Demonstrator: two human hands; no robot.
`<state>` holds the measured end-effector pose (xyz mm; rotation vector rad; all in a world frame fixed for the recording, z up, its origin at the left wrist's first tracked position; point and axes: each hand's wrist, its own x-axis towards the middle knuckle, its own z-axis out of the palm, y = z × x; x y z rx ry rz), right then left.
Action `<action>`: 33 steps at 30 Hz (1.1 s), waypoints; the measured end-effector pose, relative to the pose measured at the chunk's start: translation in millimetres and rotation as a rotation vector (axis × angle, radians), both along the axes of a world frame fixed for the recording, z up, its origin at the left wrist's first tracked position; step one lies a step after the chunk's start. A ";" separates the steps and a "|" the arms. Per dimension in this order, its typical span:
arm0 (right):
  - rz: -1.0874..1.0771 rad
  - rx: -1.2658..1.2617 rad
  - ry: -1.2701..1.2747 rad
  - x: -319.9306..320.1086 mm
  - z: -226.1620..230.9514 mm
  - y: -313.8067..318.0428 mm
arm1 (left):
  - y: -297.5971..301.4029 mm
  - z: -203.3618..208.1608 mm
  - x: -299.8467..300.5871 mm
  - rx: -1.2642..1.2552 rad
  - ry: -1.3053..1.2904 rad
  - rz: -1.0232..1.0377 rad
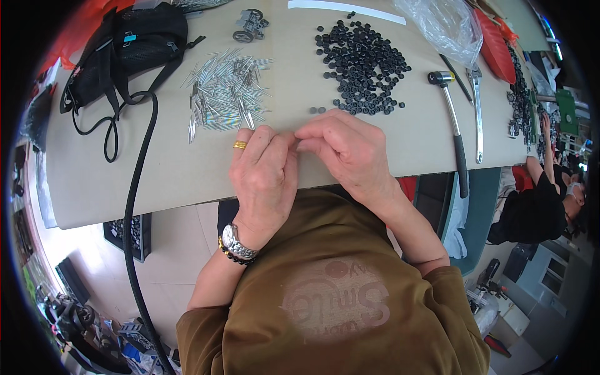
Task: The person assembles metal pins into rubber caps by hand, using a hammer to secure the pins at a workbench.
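Two hands (259,178) (355,155) above a beige table (290,69), pale tiled floor (178,240) below.

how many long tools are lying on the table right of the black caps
3: a hammer, a thin black tool just right of it, and a silver wrench farthest right. Others may be hidden under the clear plastic.

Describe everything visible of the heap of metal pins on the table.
The heap of metal pins is a loose pile of many thin, straight, shiny silver rods, apparently steel. They lie crisscrossed at many angles, some sticking out around the edges. A little yellow and blue shows among them at the near side. The heap rests on the beige table, just beyond the left hand; whether the fingers touch it is unclear.
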<state>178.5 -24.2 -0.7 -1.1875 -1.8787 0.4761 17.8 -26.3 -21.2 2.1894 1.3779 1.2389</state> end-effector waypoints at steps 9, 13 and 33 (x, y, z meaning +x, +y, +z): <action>0.029 -0.026 -0.029 3.2 4.5 -3.2 | -1.2 -0.9 -0.1 -0.001 0.019 -0.021; 0.030 -0.026 -0.033 2.1 4.5 -2.3 | -0.3 -1.9 -0.4 -0.007 0.024 -0.015; -0.830 0.031 -0.509 156.6 21.4 -9.1 | -2.4 7.2 5.1 -0.055 0.087 -0.036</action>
